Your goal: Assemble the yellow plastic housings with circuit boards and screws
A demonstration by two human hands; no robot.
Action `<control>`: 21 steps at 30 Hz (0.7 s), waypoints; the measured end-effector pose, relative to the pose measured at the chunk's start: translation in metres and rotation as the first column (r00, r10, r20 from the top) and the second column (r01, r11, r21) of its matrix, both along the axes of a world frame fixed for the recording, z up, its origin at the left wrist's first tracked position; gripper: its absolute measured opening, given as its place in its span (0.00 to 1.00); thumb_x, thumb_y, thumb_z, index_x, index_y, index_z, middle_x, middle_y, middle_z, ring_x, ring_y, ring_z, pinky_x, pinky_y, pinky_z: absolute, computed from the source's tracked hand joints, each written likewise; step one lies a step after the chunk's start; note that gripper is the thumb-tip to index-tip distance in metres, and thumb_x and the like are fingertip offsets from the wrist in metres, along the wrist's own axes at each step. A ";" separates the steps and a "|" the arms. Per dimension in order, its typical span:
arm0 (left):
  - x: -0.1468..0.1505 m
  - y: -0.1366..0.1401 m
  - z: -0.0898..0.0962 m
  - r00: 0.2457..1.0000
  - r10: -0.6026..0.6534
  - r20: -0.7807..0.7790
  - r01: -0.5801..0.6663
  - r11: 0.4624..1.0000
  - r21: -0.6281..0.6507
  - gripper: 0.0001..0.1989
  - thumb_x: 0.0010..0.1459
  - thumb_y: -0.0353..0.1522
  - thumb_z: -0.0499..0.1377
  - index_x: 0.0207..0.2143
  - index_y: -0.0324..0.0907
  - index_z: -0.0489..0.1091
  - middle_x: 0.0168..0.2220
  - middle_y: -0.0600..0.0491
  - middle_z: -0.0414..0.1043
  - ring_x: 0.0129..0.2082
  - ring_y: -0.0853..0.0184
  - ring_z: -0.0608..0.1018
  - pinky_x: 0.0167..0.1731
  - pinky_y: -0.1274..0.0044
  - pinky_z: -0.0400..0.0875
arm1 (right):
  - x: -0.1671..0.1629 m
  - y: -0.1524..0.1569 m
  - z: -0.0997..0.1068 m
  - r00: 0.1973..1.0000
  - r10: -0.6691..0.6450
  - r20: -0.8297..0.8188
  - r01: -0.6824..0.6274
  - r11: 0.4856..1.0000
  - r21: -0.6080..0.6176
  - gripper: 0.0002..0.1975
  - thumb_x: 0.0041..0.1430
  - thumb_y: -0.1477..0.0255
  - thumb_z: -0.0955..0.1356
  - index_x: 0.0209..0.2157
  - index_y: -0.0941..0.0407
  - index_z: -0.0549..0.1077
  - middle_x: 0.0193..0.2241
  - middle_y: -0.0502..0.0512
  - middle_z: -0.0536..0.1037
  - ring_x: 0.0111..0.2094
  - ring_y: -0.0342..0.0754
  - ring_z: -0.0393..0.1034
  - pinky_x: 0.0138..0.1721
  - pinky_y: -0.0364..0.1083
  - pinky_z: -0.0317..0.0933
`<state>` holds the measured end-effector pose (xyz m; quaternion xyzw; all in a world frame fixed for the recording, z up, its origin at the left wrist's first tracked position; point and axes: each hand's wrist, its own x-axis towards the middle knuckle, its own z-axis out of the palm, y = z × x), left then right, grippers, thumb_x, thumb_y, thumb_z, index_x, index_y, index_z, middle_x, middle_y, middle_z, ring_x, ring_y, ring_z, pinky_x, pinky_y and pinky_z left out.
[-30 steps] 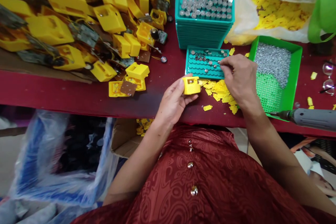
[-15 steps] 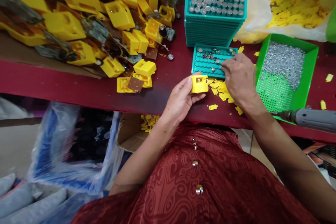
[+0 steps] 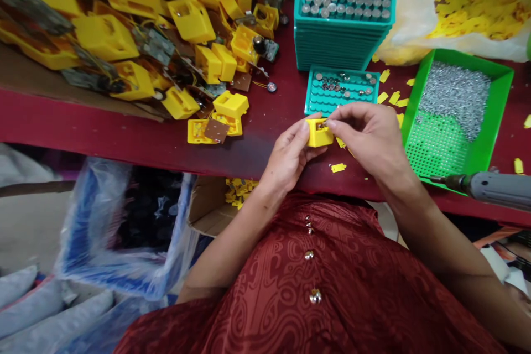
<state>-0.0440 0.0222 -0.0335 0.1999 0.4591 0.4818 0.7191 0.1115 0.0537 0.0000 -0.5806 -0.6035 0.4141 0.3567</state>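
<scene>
My left hand (image 3: 290,150) is closed around a small yellow plastic housing (image 3: 320,135), with its open recess facing up. At that recess, the fingertips of my right hand (image 3: 367,135) are pinched together on a small button cell, mostly hidden by the fingers. Just beyond the hands lies a shallow teal tray (image 3: 317,100) with rows of round pockets, some holding silver button cells (image 3: 332,86). Small yellow plastic tabs (image 3: 338,167) are scattered on the table, partly under my right hand.
A stack of teal trays (image 3: 338,47) full of silver cells stands behind. To the right are a green basket of screws (image 3: 454,88), a bag of yellow pieces (image 3: 477,8) and an electric screwdriver (image 3: 498,187). Yellow housings with wired circuit boards (image 3: 110,38) are heaped at left.
My right hand has come from the teal tray toward me and left, to the recess of the yellow housing. My left hand still holds the housing, now slightly turned.
</scene>
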 end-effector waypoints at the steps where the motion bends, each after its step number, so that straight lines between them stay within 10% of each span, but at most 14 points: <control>1: 0.000 -0.001 -0.001 1.000 -0.008 -0.007 0.009 1.000 0.023 0.11 0.70 0.38 0.65 0.49 0.43 0.83 0.50 0.48 0.85 0.48 0.66 0.85 0.45 0.78 0.83 | -0.004 -0.003 -0.001 1.000 0.001 -0.020 -0.001 1.000 -0.020 0.03 0.59 0.74 0.74 0.31 0.56 0.80 0.29 0.49 0.80 0.29 0.42 0.72 0.35 0.44 0.68; 11: 0.000 -0.006 -0.007 0.996 -0.001 -0.084 0.012 0.991 0.132 0.18 0.67 0.44 0.68 0.52 0.44 0.81 0.54 0.47 0.85 0.56 0.58 0.85 0.56 0.68 0.82 | -0.009 -0.007 -0.002 0.993 0.012 0.114 -0.013 1.000 0.004 0.08 0.57 0.76 0.74 0.27 0.56 0.73 0.25 0.47 0.75 0.27 0.40 0.66 0.32 0.43 0.60; 21: -0.009 -0.004 0.008 0.992 -0.020 -0.126 0.023 1.000 0.016 0.13 0.62 0.34 0.67 0.48 0.40 0.77 0.43 0.47 0.87 0.38 0.63 0.89 0.32 0.79 0.82 | 0.038 0.015 -0.006 0.909 -0.173 0.380 0.054 0.952 0.302 0.04 0.65 0.72 0.68 0.35 0.53 0.75 0.39 0.56 0.82 0.43 0.53 0.77 0.49 0.54 0.70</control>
